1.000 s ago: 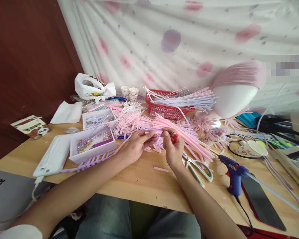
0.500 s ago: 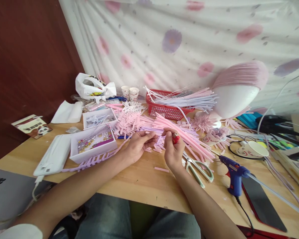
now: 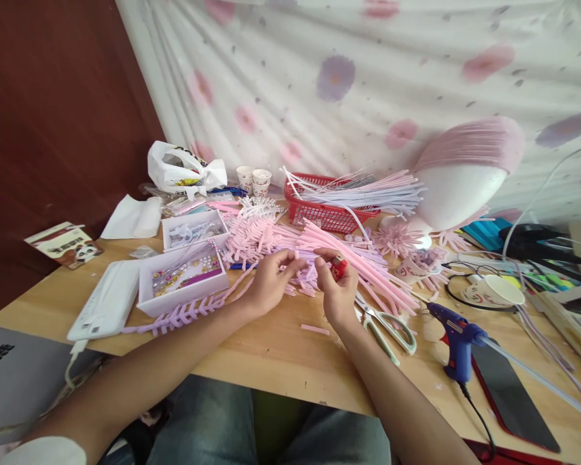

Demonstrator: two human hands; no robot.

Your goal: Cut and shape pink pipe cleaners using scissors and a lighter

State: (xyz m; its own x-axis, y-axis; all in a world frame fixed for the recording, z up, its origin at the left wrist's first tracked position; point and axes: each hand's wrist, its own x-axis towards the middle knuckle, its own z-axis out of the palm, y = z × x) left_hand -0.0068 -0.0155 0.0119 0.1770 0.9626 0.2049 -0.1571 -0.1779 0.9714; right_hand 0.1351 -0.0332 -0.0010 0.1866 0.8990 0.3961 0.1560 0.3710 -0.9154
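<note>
My left hand [image 3: 267, 284] is closed in a pinch on a short pink pipe cleaner piece, mostly hidden by the fingertips. Facing it, my right hand [image 3: 339, 297] wraps round a small red lighter [image 3: 338, 267]; I cannot make out a flame. A gap separates the two hands. Behind them lie long pink pipe cleaners [image 3: 368, 271] and a heap of short, bent pink ones [image 3: 252, 240]. One cut pink strip [image 3: 314, 329] rests on the wooden table [image 3: 271, 361] below the hands. Scissors [image 3: 385, 323] lie just right of my right wrist.
On the right are a blue glue gun [image 3: 458, 342], a dark phone [image 3: 513, 394] and a paper cup [image 3: 494, 290]. A red basket [image 3: 319, 216] of pipe cleaners and a white head form [image 3: 459, 194] stand behind. Boxes of beads [image 3: 184, 300] and a white power bank [image 3: 104, 300] sit left.
My left hand's fingers have shifted slightly and curl more at the tips. The right hand still grips the lighter, turned a little. The view has shifted slightly; the table items stay put.
</note>
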